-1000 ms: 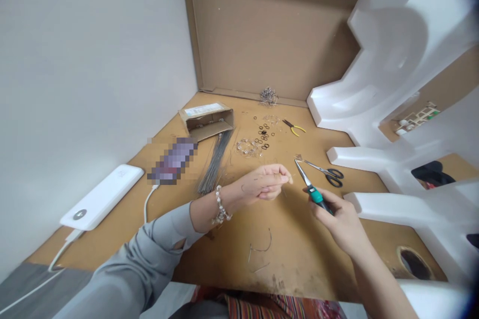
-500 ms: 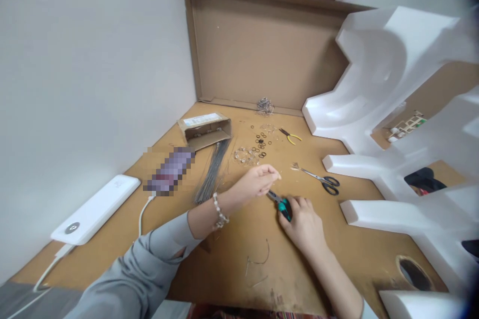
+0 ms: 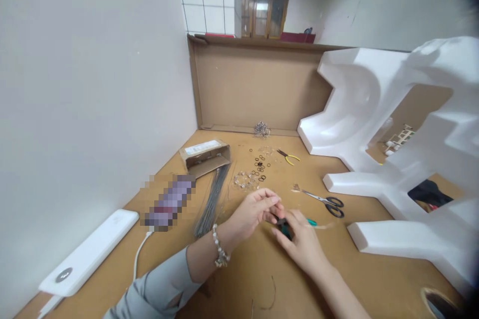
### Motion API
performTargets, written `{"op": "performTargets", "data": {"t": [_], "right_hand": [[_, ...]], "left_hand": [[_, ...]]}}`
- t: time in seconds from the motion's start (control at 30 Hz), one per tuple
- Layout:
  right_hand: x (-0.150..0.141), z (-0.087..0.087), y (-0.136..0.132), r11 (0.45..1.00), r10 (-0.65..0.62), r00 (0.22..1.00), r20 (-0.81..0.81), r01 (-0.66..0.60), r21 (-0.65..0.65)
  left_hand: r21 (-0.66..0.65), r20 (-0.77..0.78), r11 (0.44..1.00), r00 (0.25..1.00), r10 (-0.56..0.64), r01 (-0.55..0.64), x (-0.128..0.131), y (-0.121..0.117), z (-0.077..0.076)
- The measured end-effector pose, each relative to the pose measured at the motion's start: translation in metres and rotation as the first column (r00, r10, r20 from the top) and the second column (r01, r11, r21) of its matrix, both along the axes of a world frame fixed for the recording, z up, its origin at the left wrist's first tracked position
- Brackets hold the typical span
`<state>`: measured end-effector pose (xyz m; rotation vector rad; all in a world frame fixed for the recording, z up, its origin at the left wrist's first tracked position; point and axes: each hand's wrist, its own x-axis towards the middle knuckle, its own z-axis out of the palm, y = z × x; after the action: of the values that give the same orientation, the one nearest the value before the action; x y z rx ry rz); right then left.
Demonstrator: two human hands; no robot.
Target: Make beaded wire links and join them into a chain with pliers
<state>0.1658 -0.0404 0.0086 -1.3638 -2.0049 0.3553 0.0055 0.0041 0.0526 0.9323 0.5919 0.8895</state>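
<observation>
My left hand (image 3: 255, 212), with a beaded bracelet on its wrist, is pinched closed over the brown board; what its fingertips hold is too small to make out. Right beside it, my right hand (image 3: 299, 241) grips the teal-handled pliers (image 3: 286, 227), whose jaws point toward the left fingertips. The two hands touch or nearly touch. A bundle of thin grey wires (image 3: 212, 198) lies just left of them. Clear beads (image 3: 242, 180) and small black rings (image 3: 259, 165) are scattered beyond.
Black-handled scissors (image 3: 325, 202) and yellow-handled pliers (image 3: 287, 156) lie to the right and beyond. A small cardboard box (image 3: 204, 155), a white power bank (image 3: 90, 251) with cable, and bent wire scraps (image 3: 266, 299) are on the board. White foam packaging (image 3: 389, 144) fills the right.
The pliers, held up with jaws in the air a second ago, have come down to my left fingertips, and both hands have drawn together. The camera has tilted upward.
</observation>
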Motion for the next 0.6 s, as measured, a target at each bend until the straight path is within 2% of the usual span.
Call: {"op": "performTargets", "data": {"t": [0.03,0.07,0.17,0.23,0.3,0.37,0.43,0.6], "right_hand": [[-0.005,0.004,0.001,0.994,0.049,0.986,-0.159,-0.064,-0.09],[-0.009,0.008,0.003,0.976,0.07,0.94,-0.333,-0.133,-0.171],[-0.022,0.013,0.008,0.903,0.002,0.667,-0.745,-0.321,-0.285],[-0.026,0.012,0.011,0.869,-0.045,0.477,-0.878,-0.415,-0.27],[-0.027,0.009,0.013,0.853,-0.085,0.35,-0.933,-0.459,-0.249],[-0.025,0.008,0.013,0.856,-0.116,0.298,-0.947,-0.454,-0.248],[-0.023,0.007,0.012,0.855,-0.139,0.293,-0.946,-0.445,-0.264],[-0.02,0.005,0.011,0.814,-0.223,0.244,-0.944,-0.486,-0.318]], "left_hand": [[-0.034,0.055,0.999,0.999,0.002,0.0,0.001,-0.001,-0.001],[-0.057,0.099,0.998,0.995,0.004,0.002,0.002,-0.002,-0.002],[-0.032,0.14,0.999,0.99,-0.017,0.022,0.004,-0.003,-0.006],[-0.002,0.126,1.0,0.992,-0.03,0.031,0.006,-0.004,-0.007],[-0.001,0.111,0.999,0.993,-0.044,0.044,0.007,-0.004,-0.007],[-0.019,0.107,0.999,0.993,-0.039,0.042,0.008,-0.003,-0.007],[-0.036,0.111,0.999,0.994,-0.004,0.008,0.009,-0.001,-0.009],[-0.081,0.121,0.995,0.99,0.067,-0.058,0.014,0.004,-0.018]]}}
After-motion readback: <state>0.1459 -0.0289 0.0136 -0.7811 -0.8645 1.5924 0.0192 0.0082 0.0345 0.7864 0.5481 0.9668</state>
